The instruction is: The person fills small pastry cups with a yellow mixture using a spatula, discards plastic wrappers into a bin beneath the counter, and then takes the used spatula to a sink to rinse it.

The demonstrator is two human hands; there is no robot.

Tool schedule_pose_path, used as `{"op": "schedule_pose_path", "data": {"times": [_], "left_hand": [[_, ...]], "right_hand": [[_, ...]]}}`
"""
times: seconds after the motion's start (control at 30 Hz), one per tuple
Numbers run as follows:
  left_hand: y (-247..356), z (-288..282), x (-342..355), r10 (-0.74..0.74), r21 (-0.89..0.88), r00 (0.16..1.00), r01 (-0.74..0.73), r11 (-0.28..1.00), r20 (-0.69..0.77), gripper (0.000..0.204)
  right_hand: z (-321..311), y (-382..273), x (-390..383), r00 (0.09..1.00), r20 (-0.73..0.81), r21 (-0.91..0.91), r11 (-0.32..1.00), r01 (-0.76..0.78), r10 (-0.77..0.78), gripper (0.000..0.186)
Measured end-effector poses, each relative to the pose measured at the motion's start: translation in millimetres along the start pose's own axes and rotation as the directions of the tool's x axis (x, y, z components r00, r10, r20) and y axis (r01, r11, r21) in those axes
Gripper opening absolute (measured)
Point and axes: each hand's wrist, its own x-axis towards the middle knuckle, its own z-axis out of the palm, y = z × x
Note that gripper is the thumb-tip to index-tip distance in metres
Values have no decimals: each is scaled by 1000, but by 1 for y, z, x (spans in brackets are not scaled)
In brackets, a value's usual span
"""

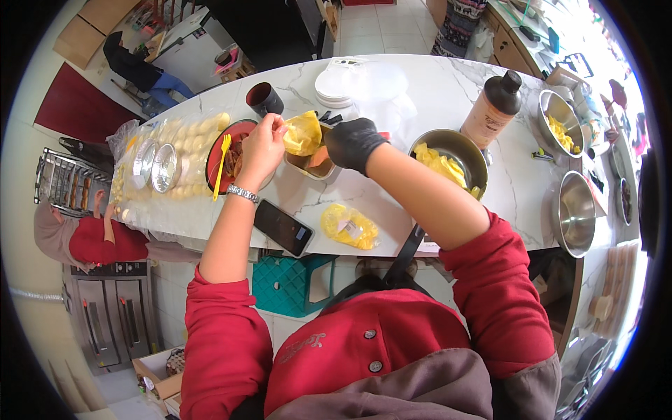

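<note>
My left hand (260,148), bare with a metal wristwatch, pinches the edge of a yellow plastic bag (302,133) held over a small rectangular food tray (313,165). My right hand (352,143), in a black glove, is closed over the tray's right side beside the bag; what it grips is hidden. A red plate (218,155) with brown food and a yellow plastic fork (222,164) lies just left of the left hand.
On the white marble counter (427,91): a black phone (283,227), a yellow packet (349,226), a dark cup (264,99), stacked white plates (334,82), a brown sauce bottle (493,108), a metal bowl of yellow chips (449,159), two more steel bowls (576,212), foil cups (164,166) on a bagged tray.
</note>
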Motion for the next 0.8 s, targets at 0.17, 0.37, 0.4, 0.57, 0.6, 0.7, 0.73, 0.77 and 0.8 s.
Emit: {"op": "schedule_pose_path", "data": {"times": [0.17, 0.37, 0.4, 0.57, 0.6, 0.7, 0.73, 0.77, 0.8], "left_hand": [[-19, 5, -4, -40, -179, 997, 50, 982, 61, 14], [-26, 5, -5, -52, -320, 991, 89, 943, 122, 14], [-26, 5, -5, -58, -340, 990, 99, 935, 130, 13], [-21, 9, 4, -43, -332, 987, 92, 939, 153, 13], [-21, 10, 7, -47, -332, 986, 99, 938, 161, 14], [-16, 11, 19, -113, -201, 966, 161, 966, 232, 17], [-18, 12, 21, -154, -197, 962, 200, 960, 227, 18], [-20, 13, 23, -196, -192, 955, 240, 952, 221, 19], [-23, 14, 23, -238, -188, 947, 279, 942, 214, 20]], "right_hand": [[-21, 16, -37, 999, -33, 135, 991, -7, 12, 18], [-44, 25, -62, 998, -16, 205, 977, -55, 59, 20], [-48, 25, -65, 999, -41, 193, 981, -23, 31, 20], [-45, 27, -70, 954, -301, 122, 991, 52, -13, 16], [-43, 26, -69, 944, -329, 91, 994, 62, -29, 15], [-40, 24, -64, 946, -324, 99, 994, 39, -5, 14], [-40, 21, -62, 945, -328, 114, 992, 59, -18, 13], [-40, 17, -59, 943, -332, 129, 989, 79, -32, 15], [-41, 14, -56, 941, -336, 143, 985, 100, -47, 17]]}}
